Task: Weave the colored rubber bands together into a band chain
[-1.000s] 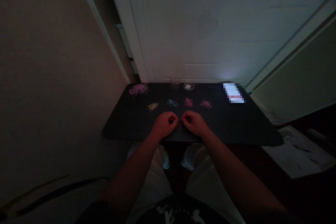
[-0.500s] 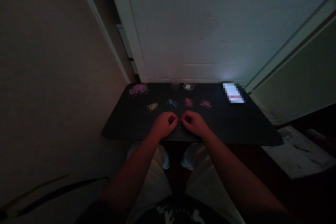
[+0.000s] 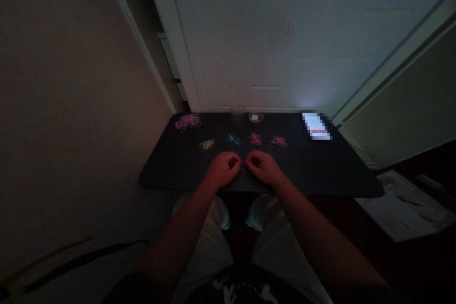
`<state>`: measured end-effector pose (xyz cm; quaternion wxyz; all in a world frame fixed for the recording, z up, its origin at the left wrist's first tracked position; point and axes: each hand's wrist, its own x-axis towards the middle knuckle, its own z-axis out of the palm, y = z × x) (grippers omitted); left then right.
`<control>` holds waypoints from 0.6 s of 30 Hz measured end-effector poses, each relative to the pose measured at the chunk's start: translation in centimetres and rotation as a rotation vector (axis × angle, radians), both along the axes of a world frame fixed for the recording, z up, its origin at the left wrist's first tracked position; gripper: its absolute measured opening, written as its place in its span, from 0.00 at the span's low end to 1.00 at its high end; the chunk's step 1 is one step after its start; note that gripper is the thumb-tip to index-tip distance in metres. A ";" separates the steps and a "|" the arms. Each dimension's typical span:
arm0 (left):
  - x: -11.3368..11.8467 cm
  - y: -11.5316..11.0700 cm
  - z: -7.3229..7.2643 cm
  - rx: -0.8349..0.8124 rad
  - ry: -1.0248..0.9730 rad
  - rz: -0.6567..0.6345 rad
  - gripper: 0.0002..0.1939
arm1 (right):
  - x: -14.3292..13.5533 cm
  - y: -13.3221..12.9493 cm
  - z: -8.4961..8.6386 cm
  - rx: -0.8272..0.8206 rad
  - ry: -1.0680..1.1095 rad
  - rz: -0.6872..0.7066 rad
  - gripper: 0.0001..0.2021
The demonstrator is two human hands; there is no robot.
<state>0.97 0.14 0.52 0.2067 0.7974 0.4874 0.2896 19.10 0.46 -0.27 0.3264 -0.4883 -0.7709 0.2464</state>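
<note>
Head view: dim rm, white door, blk tbl w/ blue pile. L hand & R hand nr each other, fingertips pinched; can't tell what's held.

I see the left hand and the right hand pinched, close to each other over the black table, and beyond them a yellow pile, blue pile, red pile and pink pile.
</note>
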 end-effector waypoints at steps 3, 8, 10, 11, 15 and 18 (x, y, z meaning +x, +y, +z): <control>0.0 0.0 -0.1 0.005 -0.010 -0.008 0.06 | 0.0 0.0 -0.1 0.013 -0.024 -0.005 0.02; 0.0 0.1 -0.2 -0.003 -0.005 -0.013 0.06 | 0.0 0.1 -0.2 0.053 -0.038 0.006 0.04; 0.0 0.1 -0.2 -0.005 0.005 -0.014 0.05 | 0.0 0.2 -0.3 0.055 -0.038 0.011 0.05; 0.0 0.1 -0.2 -0.004 0.011 -0.015 0.05 | 0.0 0.2 -0.3 0.053 -0.037 0.012 0.04; 0.0 0.1 -0.1 0.007 0.031 -0.024 0.06 | 0.0 0.1 -0.2 0.037 -0.026 0.008 0.04; -0.1 0.1 -0.2 0.009 0.024 -0.016 0.06 | -0.1 0.1 -0.1 0.017 -0.023 0.000 0.03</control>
